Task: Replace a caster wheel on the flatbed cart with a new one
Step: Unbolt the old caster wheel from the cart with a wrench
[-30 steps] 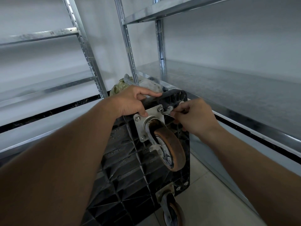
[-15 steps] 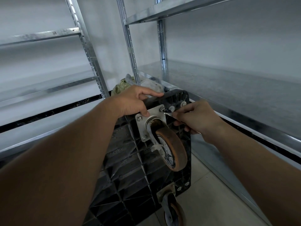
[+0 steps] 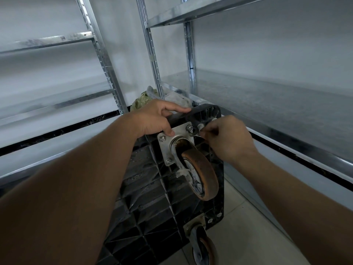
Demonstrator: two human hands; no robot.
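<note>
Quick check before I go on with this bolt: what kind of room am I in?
Probably a storeroom or warehouse aisle: bare galvanized metal shelving on both sides, slotted uprights, a tiled floor, and the flatbed cart tipped up between the racks.

The right hand [image 3: 227,138] covers most of the thin metal tool [image 3: 195,135], so only its tip shows. The lower wheel [image 3: 205,249] is cut off by the bottom edge. The left hand [image 3: 154,121] hides part of the crumpled bags [image 3: 143,100] behind the cart [image 3: 150,197].
</note>
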